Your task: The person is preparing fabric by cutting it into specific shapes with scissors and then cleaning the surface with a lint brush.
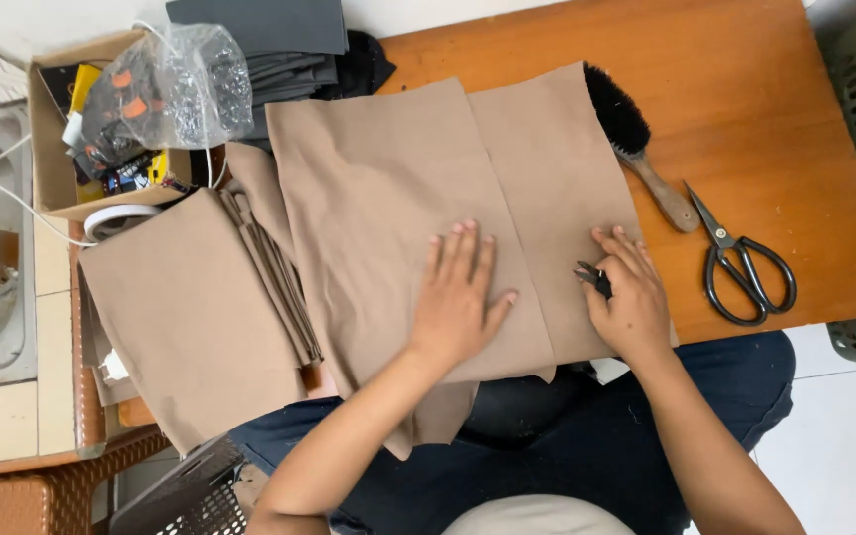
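The right hand [629, 297] hides most of the small snips [593, 276].

An orange-brown wooden worktop [745, 89] carries everything. Spread across its middle lie flat tan fabric panels [428, 198]. Left of the panels sits a folded stack of the same tan cloth [190, 307], and beyond that stack an open cardboard box [52, 159]. Behind the panels lies folded dark grey fabric [279, 40]. Right of the panels rests a black-bristled brush [636, 149], then black scissors [740, 263].
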